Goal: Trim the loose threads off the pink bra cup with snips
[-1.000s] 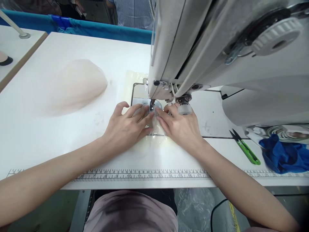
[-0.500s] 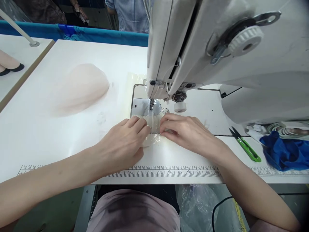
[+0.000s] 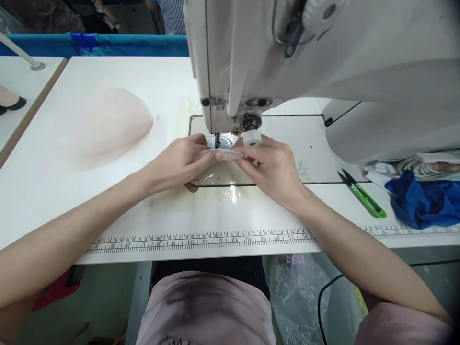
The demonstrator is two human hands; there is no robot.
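Note:
In front of the sewing machine's presser foot (image 3: 217, 140), a thin, sheer whitish piece of fabric (image 3: 230, 154) is held up off the bed, its edge towards me. My left hand (image 3: 181, 160) pinches its left end, thumb in front and fingers behind. On the other side, my right hand (image 3: 273, 165) grips the right end between thumb and fingers, just below the white knob (image 3: 252, 138). The needle tip cannot be made out behind the foot. Shiny clear film (image 3: 233, 194) covers the bed edge and tabletop below my hands.
A sheer beige fabric piece (image 3: 120, 127) lies on the white table at left. Green thread snips (image 3: 362, 194) and a bundled blue cloth (image 3: 426, 199) are at right. A printed ruler (image 3: 204, 242) runs along the front edge. The machine head (image 3: 258, 57) overhangs my hands.
Both hands have moved from in front of the bed up towards the presser foot. The sheer piece, low between them before, is now raised edge-on. The camera view has shifted too.

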